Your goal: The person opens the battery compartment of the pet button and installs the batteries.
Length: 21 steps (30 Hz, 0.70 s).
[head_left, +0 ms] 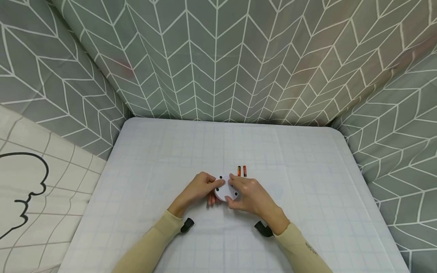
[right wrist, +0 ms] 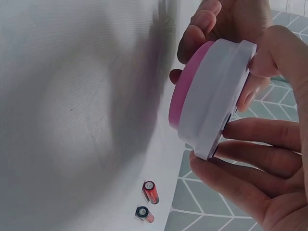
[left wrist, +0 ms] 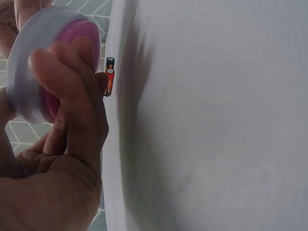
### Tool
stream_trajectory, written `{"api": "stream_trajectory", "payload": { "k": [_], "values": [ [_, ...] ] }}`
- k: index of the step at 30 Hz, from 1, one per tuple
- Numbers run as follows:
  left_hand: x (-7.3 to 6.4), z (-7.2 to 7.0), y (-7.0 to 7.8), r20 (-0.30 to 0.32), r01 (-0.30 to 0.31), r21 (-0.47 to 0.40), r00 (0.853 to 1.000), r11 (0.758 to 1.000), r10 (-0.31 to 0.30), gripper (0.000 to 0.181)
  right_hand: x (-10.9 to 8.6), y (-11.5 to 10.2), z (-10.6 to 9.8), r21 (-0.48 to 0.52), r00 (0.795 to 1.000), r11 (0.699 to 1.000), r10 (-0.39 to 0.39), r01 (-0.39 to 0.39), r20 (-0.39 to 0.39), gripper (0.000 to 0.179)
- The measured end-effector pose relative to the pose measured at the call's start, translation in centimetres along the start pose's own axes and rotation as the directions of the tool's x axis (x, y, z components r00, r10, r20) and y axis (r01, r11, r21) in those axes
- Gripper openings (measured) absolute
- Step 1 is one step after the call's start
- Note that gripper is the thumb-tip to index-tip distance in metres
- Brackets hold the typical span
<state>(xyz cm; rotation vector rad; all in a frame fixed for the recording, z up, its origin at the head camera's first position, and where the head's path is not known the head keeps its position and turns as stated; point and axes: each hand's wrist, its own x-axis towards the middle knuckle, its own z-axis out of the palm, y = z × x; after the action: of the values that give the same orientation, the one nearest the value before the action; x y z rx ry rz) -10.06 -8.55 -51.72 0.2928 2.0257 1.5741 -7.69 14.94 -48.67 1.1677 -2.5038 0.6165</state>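
Observation:
A round push-button device (head_left: 224, 193), white with a pink domed top, is held over the table between both hands. Its white back faces up in the head view, showing small dark feet and a patch of tiny holes. My left hand (head_left: 199, 187) grips it from the left, thumb on the back and fingers under the pink dome (left wrist: 79, 31). From the right, my right hand (head_left: 252, 195) pinches the white rim (right wrist: 231, 91), with thumb at the near side and fingertips along the far edge.
Two small red-and-black batteries (head_left: 242, 171) lie side by side just beyond the right hand. A white cloth with a faint grid covers the table (head_left: 164, 148). Grey chevron curtains (head_left: 215, 76) hang behind it. Black wrist mounts (head_left: 187, 225) show at both sleeves.

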Motion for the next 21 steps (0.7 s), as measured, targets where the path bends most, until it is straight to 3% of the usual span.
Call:
{"api": "stream_trajectory", "payload": {
  "k": [13,21],
  "values": [
    [-0.38,0.26,0.47,0.018,0.008,-0.056,1.000,0.998,-0.007,0.047,-0.10,-0.04,-0.16,-0.005,0.997,0.998,-0.059,0.059,-0.059,0.036],
    [-0.50,0.44,0.44,0.022,0.011,-0.092,1.000,0.996,-0.009,0.045,-0.26,-0.11,-0.30,0.005,0.998,0.999,-0.045,0.045,-0.043,0.034]
  ]
}}
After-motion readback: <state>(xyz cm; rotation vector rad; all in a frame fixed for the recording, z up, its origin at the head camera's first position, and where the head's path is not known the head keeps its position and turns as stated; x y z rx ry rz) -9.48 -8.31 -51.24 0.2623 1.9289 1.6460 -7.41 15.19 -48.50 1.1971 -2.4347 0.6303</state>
